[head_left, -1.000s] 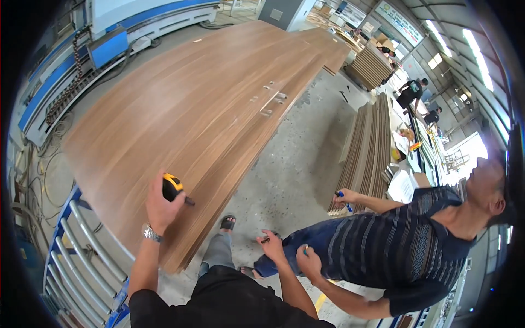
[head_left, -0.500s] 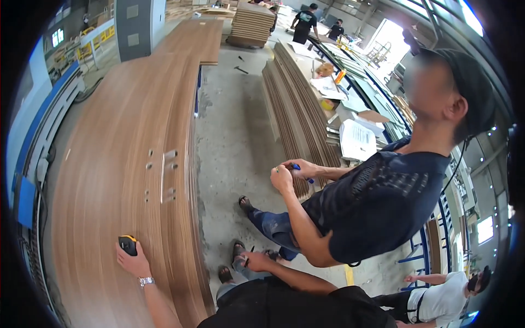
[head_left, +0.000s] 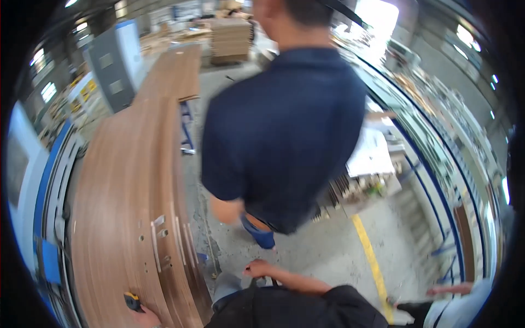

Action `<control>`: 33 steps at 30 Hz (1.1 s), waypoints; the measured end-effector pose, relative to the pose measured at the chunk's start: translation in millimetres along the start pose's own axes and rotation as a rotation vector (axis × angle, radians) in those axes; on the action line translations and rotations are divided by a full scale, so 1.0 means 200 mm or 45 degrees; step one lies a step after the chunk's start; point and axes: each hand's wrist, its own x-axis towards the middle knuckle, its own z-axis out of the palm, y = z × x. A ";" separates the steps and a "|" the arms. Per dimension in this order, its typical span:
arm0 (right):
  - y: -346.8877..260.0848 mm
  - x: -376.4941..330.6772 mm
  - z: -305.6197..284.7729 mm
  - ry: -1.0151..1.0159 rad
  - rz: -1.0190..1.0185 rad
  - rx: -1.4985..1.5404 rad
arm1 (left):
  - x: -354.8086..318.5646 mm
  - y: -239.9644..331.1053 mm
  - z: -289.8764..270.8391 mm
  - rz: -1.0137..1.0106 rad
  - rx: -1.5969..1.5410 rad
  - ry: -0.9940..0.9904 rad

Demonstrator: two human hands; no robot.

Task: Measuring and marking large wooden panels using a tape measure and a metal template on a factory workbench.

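My left hand [head_left: 144,317] lies at the lower left on a stack of wood-grain panels [head_left: 117,218], its fingers around a black and yellow tape measure [head_left: 132,301]. Part of that hand is cut off by the lower edge. In front of my body my right hand [head_left: 258,268] is closed, away from the panels. A small dark end shows at its fingers, where a thin, dark, pen-like stick showed earlier. Holes and slots [head_left: 162,234] are cut into the top panel's right side.
A co-worker in a dark blue shirt [head_left: 290,131] stands close ahead, back turned. Papers [head_left: 372,156] lie on a bench to the right. Blue-framed racks [head_left: 421,131] run along the right side. Another person's pale sleeve [head_left: 465,303] shows at lower right. A grey pillar [head_left: 112,71] stands at far left.
The view has swung to the right. The co-worker has turned away toward the bench and moved left in the picture. My left hand stays on the tape measure, now lower in view.
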 end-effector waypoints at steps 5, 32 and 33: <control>0.12 -0.01 -0.36 0.138 0.404 0.228 | 0.28 0.01 0.63 0.628 0.169 0.741; 1.65 0.51 -2.56 1.778 0.784 0.189 | -0.44 2.68 1.14 1.229 -0.448 -1.032; 1.69 0.57 -2.64 1.760 0.749 0.158 | -0.44 2.66 1.18 1.200 -0.434 -1.011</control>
